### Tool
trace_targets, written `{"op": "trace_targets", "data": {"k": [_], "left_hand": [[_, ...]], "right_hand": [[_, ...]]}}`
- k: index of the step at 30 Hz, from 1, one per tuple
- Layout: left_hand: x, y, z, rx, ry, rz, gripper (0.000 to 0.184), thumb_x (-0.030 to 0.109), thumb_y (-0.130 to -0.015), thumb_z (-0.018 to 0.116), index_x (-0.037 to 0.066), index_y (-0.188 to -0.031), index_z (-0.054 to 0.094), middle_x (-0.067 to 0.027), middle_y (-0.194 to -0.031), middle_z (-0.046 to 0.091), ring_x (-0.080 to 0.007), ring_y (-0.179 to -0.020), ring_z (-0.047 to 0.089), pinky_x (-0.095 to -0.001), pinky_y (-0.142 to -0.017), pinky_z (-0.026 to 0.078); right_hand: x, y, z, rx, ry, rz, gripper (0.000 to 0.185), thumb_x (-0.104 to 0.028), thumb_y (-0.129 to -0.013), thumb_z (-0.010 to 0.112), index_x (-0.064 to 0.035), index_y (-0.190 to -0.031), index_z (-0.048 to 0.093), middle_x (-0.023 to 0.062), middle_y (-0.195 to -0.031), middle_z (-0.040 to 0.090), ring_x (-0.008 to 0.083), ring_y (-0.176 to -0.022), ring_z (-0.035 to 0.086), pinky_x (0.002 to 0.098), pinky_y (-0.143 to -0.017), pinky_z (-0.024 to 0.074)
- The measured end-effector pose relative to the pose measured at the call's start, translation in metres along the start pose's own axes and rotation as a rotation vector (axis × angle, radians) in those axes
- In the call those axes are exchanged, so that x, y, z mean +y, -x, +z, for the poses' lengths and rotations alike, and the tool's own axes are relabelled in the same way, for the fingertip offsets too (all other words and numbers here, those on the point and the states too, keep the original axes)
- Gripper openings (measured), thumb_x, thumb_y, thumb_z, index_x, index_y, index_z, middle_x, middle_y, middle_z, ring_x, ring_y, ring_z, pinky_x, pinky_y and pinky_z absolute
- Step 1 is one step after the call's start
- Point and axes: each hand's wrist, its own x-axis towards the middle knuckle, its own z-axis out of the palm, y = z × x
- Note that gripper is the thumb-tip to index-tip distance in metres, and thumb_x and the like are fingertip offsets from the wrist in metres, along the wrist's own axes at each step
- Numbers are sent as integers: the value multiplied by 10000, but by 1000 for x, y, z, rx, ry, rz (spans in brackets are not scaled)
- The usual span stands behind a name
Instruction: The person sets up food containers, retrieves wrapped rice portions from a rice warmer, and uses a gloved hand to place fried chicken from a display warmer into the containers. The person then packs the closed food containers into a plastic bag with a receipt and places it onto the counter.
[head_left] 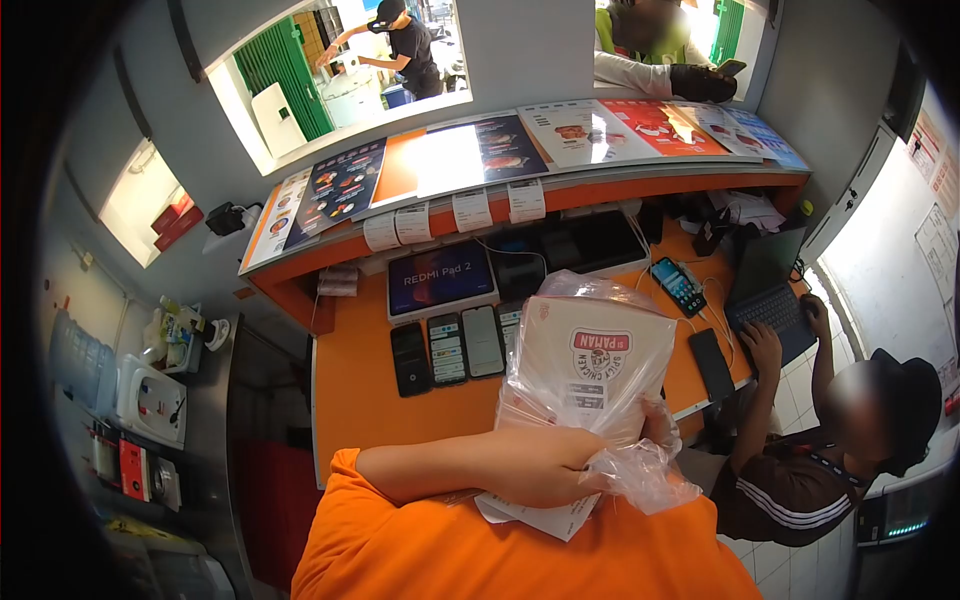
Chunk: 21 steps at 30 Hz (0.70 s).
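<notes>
A clear plastic bag point(640, 478) with a white food box point(597, 345) inside is held close against my chest. The box carries a red-and-white "Di Paman Spicy Chicken" print with a rooster-like logo. My left hand point(555, 466) reaches across the front of the box, its fingers closed on the bunched top of the bag. At the box's right side, my right hand point(658, 424) grips the bag, partly hidden by the crinkled plastic. A white paper slip point(548, 517) hangs beneath my left hand.
An orange desk point(365, 425) holds several phones point(447, 348), a REDMI Pad 2 box point(442, 279) and cables. To the right, a seated person point(800, 470) has hands on a laptop point(770, 300). Receipts point(471, 210) hang from the menu-covered counter point(400, 170). People stand beyond the window openings.
</notes>
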Motion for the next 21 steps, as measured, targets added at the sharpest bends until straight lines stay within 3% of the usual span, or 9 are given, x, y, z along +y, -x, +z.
{"op": "trace_targets", "data": {"k": [2, 13, 16, 21], "left_hand": [[0, -1, 0, -12, -10, -20, 411, 374, -975, 439, 119, -1285, 528, -143, -1095, 627, -225, -952, 620, -315, -820, 479], [1, -2, -2, -17, -12, -33, 431, 395, -979, 435, 119, -1301, 512, -149, -1115, 619, -230, -975, 616, -328, -841, 475], [1, 1, 2, 50, 5, 12, 322, 301, -976, 406, 91, -1173, 550, -145, -1002, 637, -250, -908, 615, -356, -819, 469], [-1, -3, 1, 49, -2, 9, 321, 302, -979, 403, 92, -1169, 555, -140, -992, 636, -237, -898, 614, -346, -809, 469]], "right_hand": [[-8, 3, 26, 37, -96, -42, 578, -333, -794, 571, 37, -1229, 489, 155, -1178, 579, 212, -995, 608, 319, -851, 519], [-9, 4, 20, 61, -124, 71, 628, -365, -790, 619, 23, -1262, 473, 157, -1189, 572, 236, -1033, 605, 339, -882, 522], [-8, 0, 19, 49, -142, 75, 633, -368, -784, 628, 13, -1265, 473, 154, -1186, 573, 238, -1033, 605, 348, -884, 522], [-14, -2, 23, 76, -44, 71, 620, -384, -787, 616, 13, -1247, 489, 157, -1163, 589, 236, -1010, 614, 351, -878, 523]]}}
